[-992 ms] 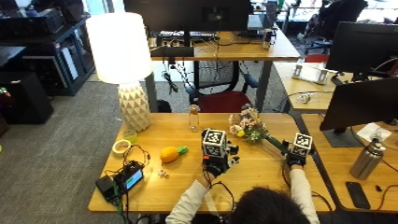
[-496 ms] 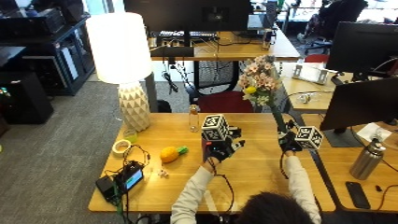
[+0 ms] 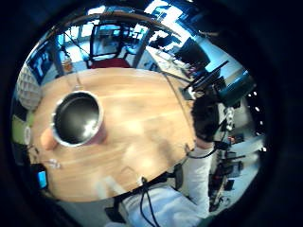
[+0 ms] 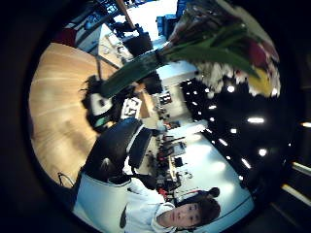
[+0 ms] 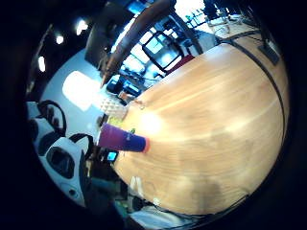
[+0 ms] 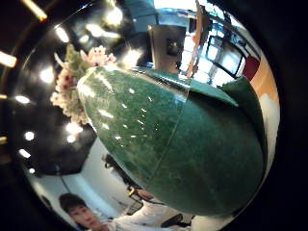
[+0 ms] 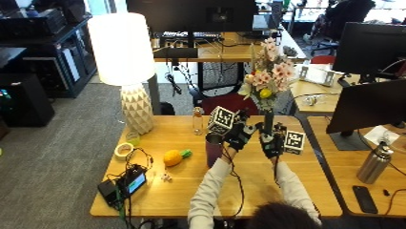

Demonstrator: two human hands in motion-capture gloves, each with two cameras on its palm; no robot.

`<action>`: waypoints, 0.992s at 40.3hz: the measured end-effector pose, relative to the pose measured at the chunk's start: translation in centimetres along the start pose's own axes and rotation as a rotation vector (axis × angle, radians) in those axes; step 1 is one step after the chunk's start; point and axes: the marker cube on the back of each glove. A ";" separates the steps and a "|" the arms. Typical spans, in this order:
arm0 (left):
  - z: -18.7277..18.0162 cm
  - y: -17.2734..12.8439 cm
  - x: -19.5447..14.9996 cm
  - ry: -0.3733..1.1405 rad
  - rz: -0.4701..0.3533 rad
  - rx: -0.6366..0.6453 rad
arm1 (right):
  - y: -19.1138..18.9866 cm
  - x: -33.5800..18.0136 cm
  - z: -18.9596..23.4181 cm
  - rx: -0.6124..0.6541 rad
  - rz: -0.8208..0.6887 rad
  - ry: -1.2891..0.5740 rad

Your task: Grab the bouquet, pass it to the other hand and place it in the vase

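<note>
The right hand [image 7: 274, 141] is curled round the lower stems of the bouquet [image 7: 267, 78], holding it upright above the counter [image 7: 298, 183]. The long axis runs straight up and down: the blooms stand high over the hand and the stem ends sit within the grip. In the right thumb-side palm view the green stem wrap [image 6: 183, 144] fills the picture, so it lies right against that palm.

Just beside it, on the person's left, the left hand [image 7: 239, 134] is raised to the same height with its fingers loosely apart, close to the stems; whether it touches them cannot be told. Its thumb-side palm view shows the stems crossing close by, with the flowers at the far end.

The vase [image 7: 214, 149], a dark purple tumbler, stands upright on the counter just beyond the left hand, further to the person's left. The left little-finger-side palm view looks down into its open mouth [image 3: 77, 118], which lies nearly under that palm.

So the left hand is the nearer one to the vase, and the handover looks about to happen. After it, the bouquet would need a short move leftward and then down, stems first, keeping its upright line.
</note>
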 end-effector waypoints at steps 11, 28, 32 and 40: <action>1.6 -0.4 2.1 0.343 0.104 0.062 | 6.2 -0.5 6.7 -0.087 0.073 -0.132; -4.4 0.7 2.5 0.245 0.250 0.395 | 10.5 -3.0 9.8 -0.396 -0.027 -0.139; -7.4 0.3 3.9 0.129 0.208 0.470 | 9.2 -1.0 8.4 -0.361 -0.113 -0.031; -12.4 -2.0 6.1 0.146 0.218 0.550 | 7.9 0.0 6.3 -0.318 -0.181 0.004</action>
